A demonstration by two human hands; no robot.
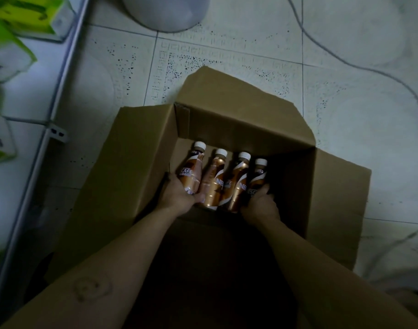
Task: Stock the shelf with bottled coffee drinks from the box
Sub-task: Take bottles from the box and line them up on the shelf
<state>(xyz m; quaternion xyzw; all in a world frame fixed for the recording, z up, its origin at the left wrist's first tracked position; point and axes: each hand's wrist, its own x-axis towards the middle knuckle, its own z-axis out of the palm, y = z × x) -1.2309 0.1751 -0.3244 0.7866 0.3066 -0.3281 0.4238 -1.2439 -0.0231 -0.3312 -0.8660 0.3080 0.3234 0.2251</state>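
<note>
Head view: inside the box (227, 124), our left hand (179, 195) and right hand (260, 205) gripped four bottles (212, 184) — none yet shelved.

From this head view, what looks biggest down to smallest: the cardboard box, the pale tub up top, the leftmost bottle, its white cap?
1. cardboard box
2. pale tub, though the frame cuts it off
3. leftmost bottle
4. white cap

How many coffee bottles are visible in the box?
4, side by side in the cardboard box: leftmost bottle gripped by the left hand, second bottle and third bottle between, rightmost bottle gripped by the right hand. More may hide in the dark near end.
</note>
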